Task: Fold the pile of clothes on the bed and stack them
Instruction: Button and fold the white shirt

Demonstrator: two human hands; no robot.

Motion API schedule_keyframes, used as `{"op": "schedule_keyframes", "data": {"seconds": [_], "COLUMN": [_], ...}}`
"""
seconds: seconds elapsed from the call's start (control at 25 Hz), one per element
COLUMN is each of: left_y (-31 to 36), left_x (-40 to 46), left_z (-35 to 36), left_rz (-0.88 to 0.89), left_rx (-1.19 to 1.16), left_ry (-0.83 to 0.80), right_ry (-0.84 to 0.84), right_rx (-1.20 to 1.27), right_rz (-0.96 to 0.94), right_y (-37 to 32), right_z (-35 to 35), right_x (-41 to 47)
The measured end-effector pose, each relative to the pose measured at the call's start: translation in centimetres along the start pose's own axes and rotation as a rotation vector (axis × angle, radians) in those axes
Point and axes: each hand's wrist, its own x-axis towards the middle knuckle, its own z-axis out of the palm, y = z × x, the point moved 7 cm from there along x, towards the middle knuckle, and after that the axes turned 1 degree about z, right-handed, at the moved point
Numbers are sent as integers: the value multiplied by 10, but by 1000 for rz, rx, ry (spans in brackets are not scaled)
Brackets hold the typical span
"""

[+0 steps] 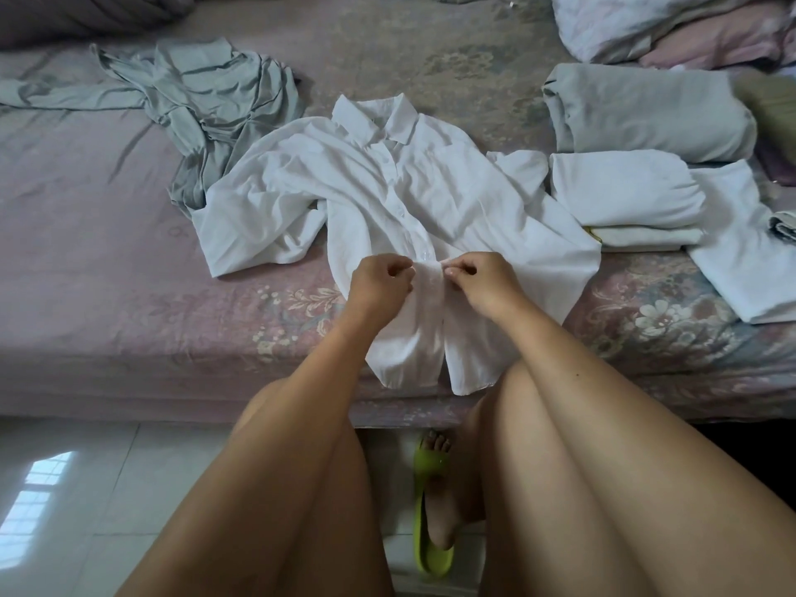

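Note:
A white collared shirt (387, 196) lies spread face up on the bed, collar away from me, hem hanging over the bed's near edge. My left hand (379, 284) pinches the left side of the button placket low on the shirt. My right hand (478, 280) pinches the right side of the placket, close beside the left hand. A crumpled grey-green garment (206, 101) lies unfolded to the left of the shirt. Folded clothes sit to the right: a grey one (646, 109), a white one (624, 191) and another white piece (741, 247).
The bed (107, 252) has a pink floral sheet. Pillows and bedding (646, 23) are piled at the back right. My bare legs fill the foreground above a white tiled floor (64, 489), with a green slipper (430, 510) between them.

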Motion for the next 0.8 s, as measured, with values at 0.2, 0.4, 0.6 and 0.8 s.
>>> {"op": "schedule_keyframes", "data": {"seconds": [0.2,0.4,0.6,0.8], "left_y": [-42,-55,-28,-9], "left_x": [-5,6,-3,63], "left_z": [22,9,15,-3], "left_rz": [195,144,527,595], "left_rx": [922,929,898,1006], "left_ry": [-475,-442,-215,-80], "right_ry": [-334,-355,-120,-97], "right_rx": [-493,-702,-544,-524], "right_rz": [-30,-23,-209,-297], "right_y": [26,36,11,-13], "right_z": [0,-3,-5,8], "right_x": [-6,-7,-17,32]}}
